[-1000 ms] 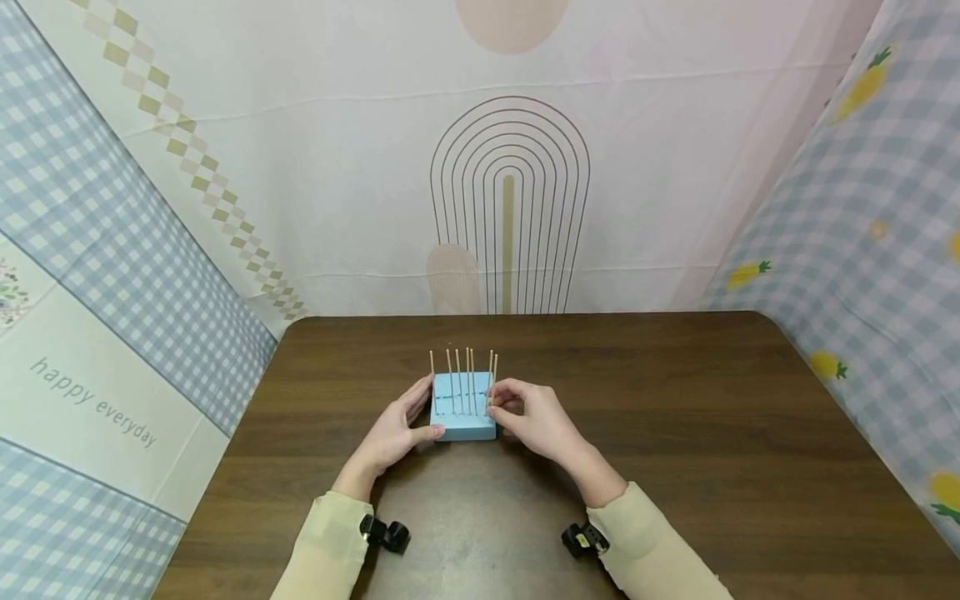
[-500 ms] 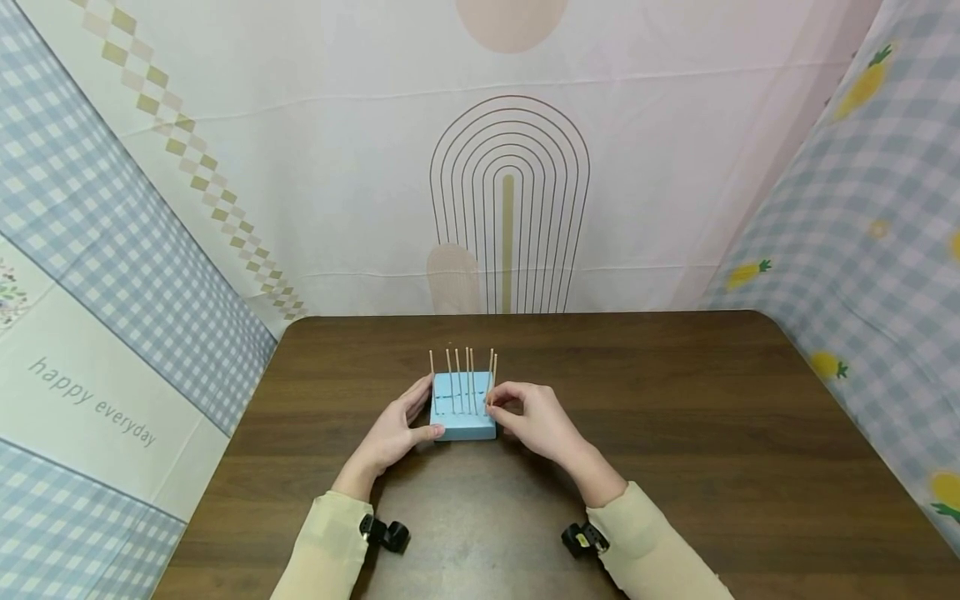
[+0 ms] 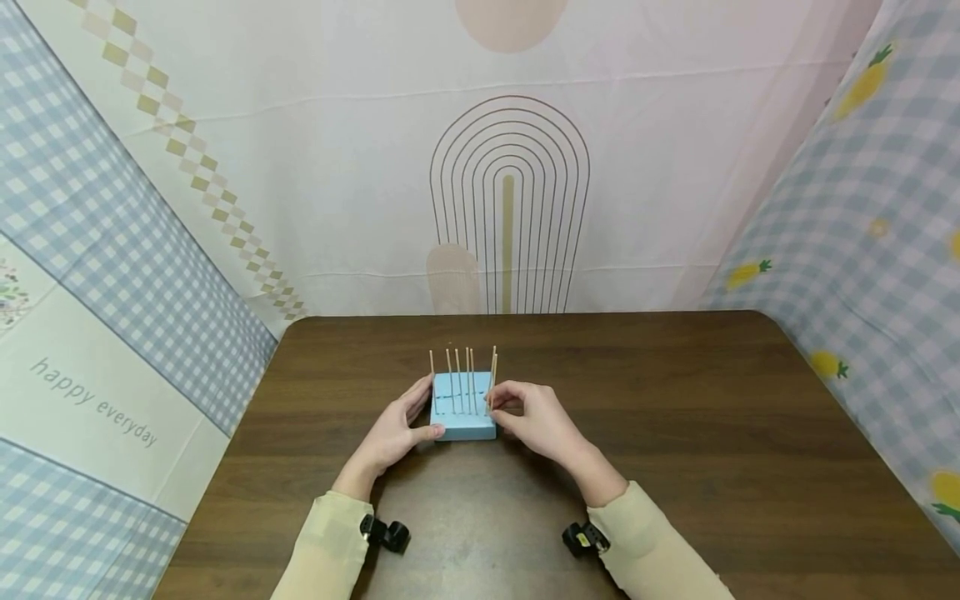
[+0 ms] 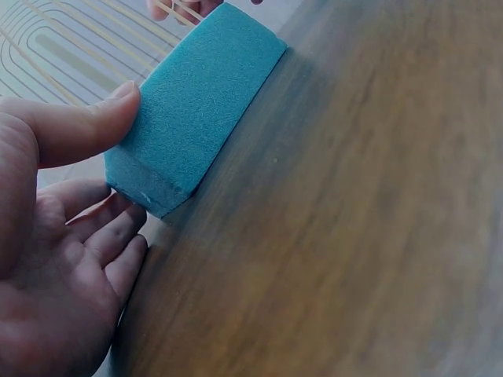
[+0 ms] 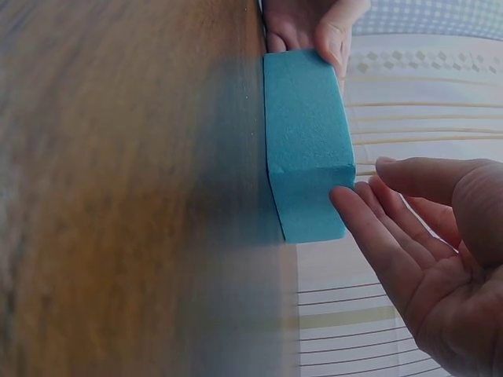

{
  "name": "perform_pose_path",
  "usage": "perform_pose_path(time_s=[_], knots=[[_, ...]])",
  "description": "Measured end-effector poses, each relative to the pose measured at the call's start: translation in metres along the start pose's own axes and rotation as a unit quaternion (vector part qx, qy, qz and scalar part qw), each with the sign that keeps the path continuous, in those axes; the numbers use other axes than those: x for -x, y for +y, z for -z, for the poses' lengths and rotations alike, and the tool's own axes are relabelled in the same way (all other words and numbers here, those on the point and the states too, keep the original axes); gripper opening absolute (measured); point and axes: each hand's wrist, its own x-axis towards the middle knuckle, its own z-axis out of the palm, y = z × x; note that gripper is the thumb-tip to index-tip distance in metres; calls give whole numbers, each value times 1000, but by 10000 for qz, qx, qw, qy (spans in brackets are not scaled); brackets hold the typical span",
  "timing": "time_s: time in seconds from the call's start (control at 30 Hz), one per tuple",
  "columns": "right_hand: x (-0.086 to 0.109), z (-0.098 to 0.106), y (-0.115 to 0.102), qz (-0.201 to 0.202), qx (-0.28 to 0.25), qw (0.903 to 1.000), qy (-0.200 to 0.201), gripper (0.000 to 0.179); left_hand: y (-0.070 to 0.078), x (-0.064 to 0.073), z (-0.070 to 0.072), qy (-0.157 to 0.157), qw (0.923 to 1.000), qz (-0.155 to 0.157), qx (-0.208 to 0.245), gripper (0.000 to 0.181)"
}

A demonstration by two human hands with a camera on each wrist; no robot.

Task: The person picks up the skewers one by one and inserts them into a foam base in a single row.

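Note:
A light-blue foam block (image 3: pixel 465 427) lies on the table with several thin wooden sticks (image 3: pixel 459 379) standing upright in its top. My left hand (image 3: pixel 392 429) holds the block at its left side, thumb over the near edge and fingers along the side; the left wrist view shows this thumb (image 4: pixel 118 118) on the block's upper edge. At the right edge, my right hand (image 3: pixel 534 418) pinches a wooden stick (image 3: pixel 492 375) low down between thumb and fingertips. In the right wrist view, the right fingers (image 5: pixel 377 228) sit beside the block's end; the pinch itself is partly hidden.
The brown wooden table (image 3: pixel 675 433) extends on both sides of the block. A patterned white cloth (image 3: pixel 360 192) hangs behind it, with checked cloths at left and right. A small black camera (image 3: pixel 385 533) is strapped at each wrist.
The stick at my right fingertips has shifted slightly right and up, close to the other right-hand stick. My right fingertips moved a little with it. My left hand and the block stay put.

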Motion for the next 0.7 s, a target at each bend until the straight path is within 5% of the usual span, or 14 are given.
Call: perform_pose_path(time_s=[0.4, 0.7], knots=[[8, 16, 4, -134, -74, 9998, -161, 31, -3, 3, 1, -350, 9992, -151, 103, 104], [15, 31, 11, -251, -108, 9995, -184, 36, 1, 7, 12, -177, 9984, -255, 469, 104]])
